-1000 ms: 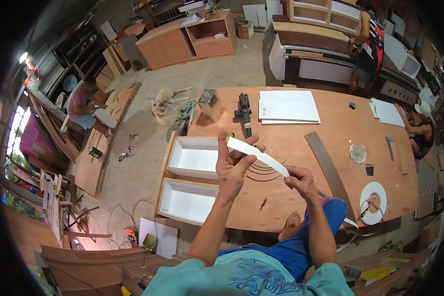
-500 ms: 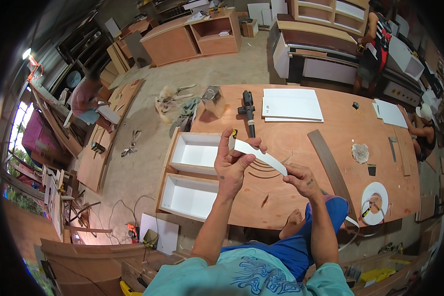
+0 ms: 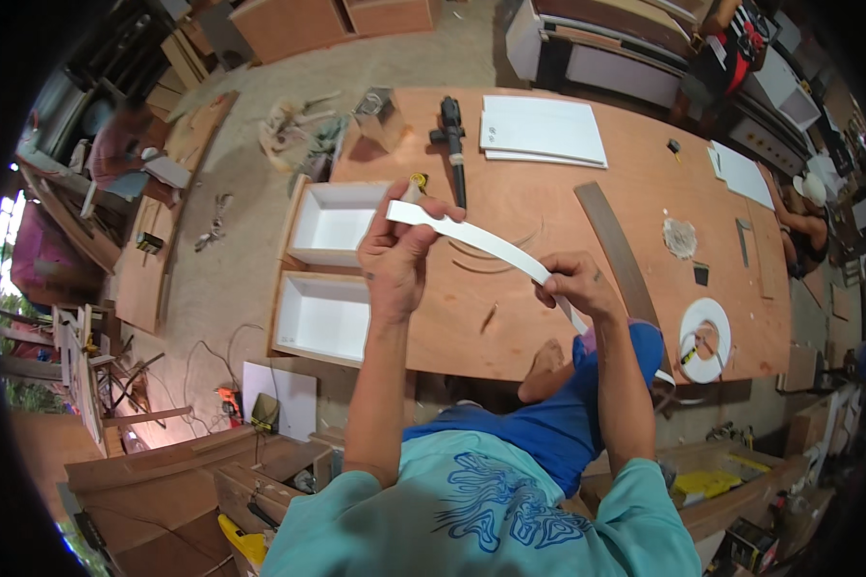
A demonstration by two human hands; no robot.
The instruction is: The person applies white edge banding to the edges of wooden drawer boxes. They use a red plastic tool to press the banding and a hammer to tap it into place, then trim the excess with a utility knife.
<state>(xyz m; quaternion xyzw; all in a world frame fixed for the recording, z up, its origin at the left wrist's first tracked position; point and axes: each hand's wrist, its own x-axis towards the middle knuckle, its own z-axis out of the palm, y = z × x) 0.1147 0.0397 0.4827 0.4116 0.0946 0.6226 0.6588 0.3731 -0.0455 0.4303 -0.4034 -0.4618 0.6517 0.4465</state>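
A flexible white edging strip (image 3: pixel 496 243) arcs between my two hands above the plywood table. My left hand (image 3: pixel 397 258) pinches it close to its free end, between thumb and fingers. My right hand (image 3: pixel 579 286) grips it farther along, and its tail continues below that hand towards my knee. Beneath the strip, several thin curved offcuts (image 3: pixel 486 264) lie on the table. Just beyond my left hand is a small yellow-and-black tape measure (image 3: pixel 418 181), partly hidden. Two open white-lined drawer boxes (image 3: pixel 325 273) adjoin the table's left side.
On the table (image 3: pixel 452 332) lie a black long-barrelled tool (image 3: pixel 453 144), white panels (image 3: pixel 544 133), a dark wooden strip (image 3: pixel 618 245) and a white roll of edging (image 3: pixel 722 313). A person (image 3: pixel 115 154) sits at far left; others are at the right. Cords cross the floor.
My hands have moved apart, with a longer stretch of the edging strip between them. The whole view has shifted, so the table sits higher and farther left.
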